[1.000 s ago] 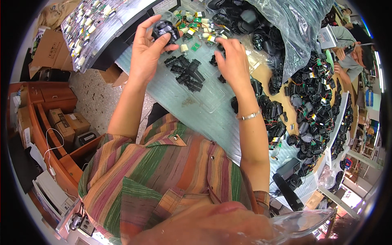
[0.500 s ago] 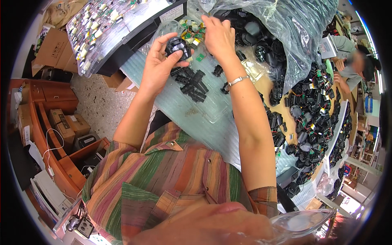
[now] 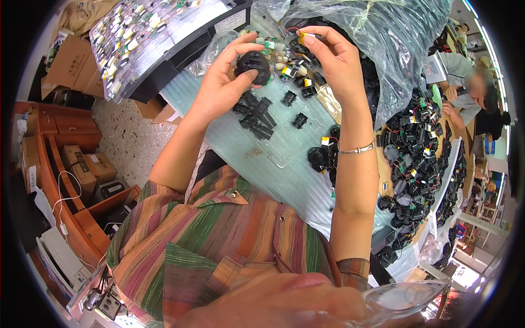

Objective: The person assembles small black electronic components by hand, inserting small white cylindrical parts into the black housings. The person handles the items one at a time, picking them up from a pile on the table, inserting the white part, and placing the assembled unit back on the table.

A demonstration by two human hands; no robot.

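Observation:
My left hand [image 3: 221,82] is closed around a rounded black plastic housing [image 3: 254,66], thumb pressed on its near face. To the right and a little higher, my right hand [image 3: 338,63] pinches a small yellow-and-white wired part [image 3: 305,38] between thumb and fingers. A thin red wire shows beside the fingertips. Behind and between the hands lies a heap of small wired parts [image 3: 284,57], partly hidden. Below the housing sits a pile of black plastic pieces [image 3: 256,119]. Two small black fittings, one [image 3: 289,98] higher and one [image 3: 299,121] lower, lie to its right.
A black-edged tray [image 3: 202,35] stands at the far left beside many loose parts. A large clear plastic bag [image 3: 383,49] covers black parts at the far right. More wired black assemblies [image 3: 413,158] crowd the right side. Another person [image 3: 462,82] sits beyond them.
My right hand has drawn back rightward and nearer from the heap, now with a small yellow-and-white wired part. My left hand has shifted slightly right and turned the black housing.

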